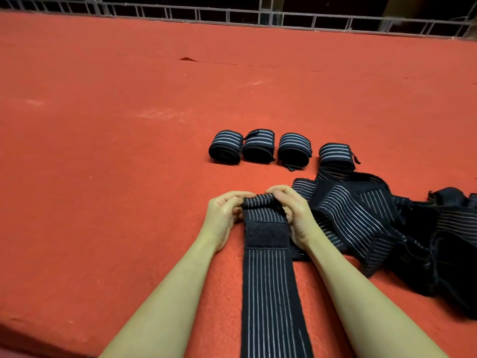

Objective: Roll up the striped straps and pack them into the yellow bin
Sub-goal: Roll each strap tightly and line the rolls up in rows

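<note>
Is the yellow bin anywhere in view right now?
No, only four rolled straps, a loose pile and red felt show.

I see left hand (224,215) and right hand (293,210) pinching the rolled end of a black white-striped elastic strap (268,280) on red felt surface (103,151); four rolled straps (260,147) at 12 o'clock, loose pile (387,223) at 3.

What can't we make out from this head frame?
- Yellow bin: nowhere in the head view.
- Strap near end: cut off by the bottom edge.
- Fingertips of left hand and right hand: hidden behind the roll.
- Loose strap pile: count unclear, overlapping, cut off at right.
</note>
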Available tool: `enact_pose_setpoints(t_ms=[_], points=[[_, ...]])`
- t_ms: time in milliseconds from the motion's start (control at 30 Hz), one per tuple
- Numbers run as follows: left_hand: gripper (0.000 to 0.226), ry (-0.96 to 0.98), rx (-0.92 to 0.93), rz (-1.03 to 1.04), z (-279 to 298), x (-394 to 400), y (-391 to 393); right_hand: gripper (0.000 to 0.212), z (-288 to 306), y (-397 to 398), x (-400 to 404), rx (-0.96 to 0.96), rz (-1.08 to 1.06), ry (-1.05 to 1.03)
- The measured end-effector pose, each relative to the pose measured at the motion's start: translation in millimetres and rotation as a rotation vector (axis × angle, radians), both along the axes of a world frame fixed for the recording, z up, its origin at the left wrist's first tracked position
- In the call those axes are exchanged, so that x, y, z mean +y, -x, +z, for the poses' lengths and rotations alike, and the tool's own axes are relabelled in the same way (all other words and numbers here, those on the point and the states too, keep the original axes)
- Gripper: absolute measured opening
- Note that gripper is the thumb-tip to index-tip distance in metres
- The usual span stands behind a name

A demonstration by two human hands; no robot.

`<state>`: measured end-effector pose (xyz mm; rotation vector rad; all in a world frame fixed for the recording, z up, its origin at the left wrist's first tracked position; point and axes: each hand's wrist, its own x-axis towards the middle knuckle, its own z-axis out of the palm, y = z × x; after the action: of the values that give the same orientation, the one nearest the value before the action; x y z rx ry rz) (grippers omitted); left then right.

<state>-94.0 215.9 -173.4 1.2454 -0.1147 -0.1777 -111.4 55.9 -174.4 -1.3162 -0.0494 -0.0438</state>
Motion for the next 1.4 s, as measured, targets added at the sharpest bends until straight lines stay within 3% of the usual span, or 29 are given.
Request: enact_pose_setpoints(t_ms=[67, 167, 267, 367, 600, 667, 767, 900, 1033, 1100, 1200, 1267, 1400], points=[[0.016, -0.031, -0.047, -0.026, 1, 0, 3, 0.013, -4, -1, 0, -0.004, -0.01, -0.001], [0.019, -0.089, -0.064, -0.024, -1, -3, 2, 0.029, -6, -2, 0, 0.034, -0.029, -0.03], [0.015, -0.183, -0.096, -0.022, -3, -5, 0, 0.026, -5, -2, 1, 0.032, -0.063, 0.018], [0.013, -0.139, -0.089, 0.012, -3, -5, 1, 0.019, -4, -2, 4, 0.01, -0.068, 0.105], [0.035, -0.072, -0.089, 0.016, -4, -2, -3, 0.011, -1, -1, 8, -0.021, -0.068, 0.069], [0.038, -0.054, -0.063, 0.009, -3, -2, -3, 0.014, -3, -1, 5, -0.001, -0.045, 0.052], [0.025, -0.051, -0.026, -0.032, -5, -4, -4, 0.028, -4, 0, 3, -0.012, -0.026, 0.037], [0.024, -0.329, -0.119, -0.006, -7, -8, -2, 0.041, 1, 2, 6, -0.019, -0.044, 0.071], [0.017, -0.6, -0.266, -0.001, -9, -16, 2, 0.046, 2, 1, 8, 0.105, -0.05, 0.243], [0.013, -0.578, -0.275, -0.007, -9, -16, 1, 0.042, 0, 1, 10, 0.127, -0.021, 0.256], [0.012, -0.359, -0.244, -0.027, -8, -13, -1, 0.026, 0, 2, 12, 0.081, -0.018, 0.268], [0.021, -0.225, -0.218, -0.035, -7, -10, -3, 0.018, 1, 1, 12, 0.053, -0.046, 0.252], [0.041, -0.173, -0.166, -0.03, -3, -7, 0, 0.014, -1, -1, 10, 0.059, -0.039, 0.207]])
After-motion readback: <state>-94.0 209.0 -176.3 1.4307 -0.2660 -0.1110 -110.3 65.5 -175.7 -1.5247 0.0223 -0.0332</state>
